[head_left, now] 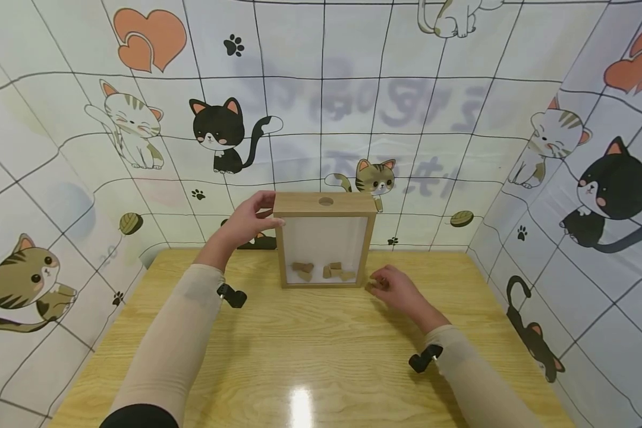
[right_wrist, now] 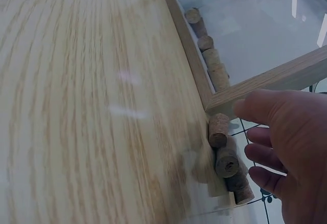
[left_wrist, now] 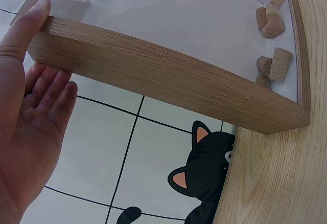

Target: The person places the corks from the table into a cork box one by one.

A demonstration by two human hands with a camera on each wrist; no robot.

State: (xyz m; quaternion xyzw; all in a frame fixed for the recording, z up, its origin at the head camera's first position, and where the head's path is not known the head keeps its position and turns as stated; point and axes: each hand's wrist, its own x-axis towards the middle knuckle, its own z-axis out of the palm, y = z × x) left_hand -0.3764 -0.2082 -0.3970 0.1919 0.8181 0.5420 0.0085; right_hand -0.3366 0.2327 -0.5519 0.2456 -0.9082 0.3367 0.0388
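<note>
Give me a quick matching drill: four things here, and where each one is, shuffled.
1. left hand
2. right hand
3. round hole
4. corks inside the wooden box

A. in the box's top face
B. gathered along the box's bottom
C. holding the box's upper left side
D. near loose corks, right of the box

Pairs: 1-C; 2-D; 3-A; 4-B

Each forearm is covered by a beige, close-fitting long sleeve, the left sleeve (head_left: 166, 342) being overlapped near the elbow by a rounded black edge (head_left: 139, 417). The right sleeve (head_left: 478, 371) is seen plain beige. Small, glossy black wrist cameras (head_left: 234, 296) are worn, one beside each cuff.
</note>
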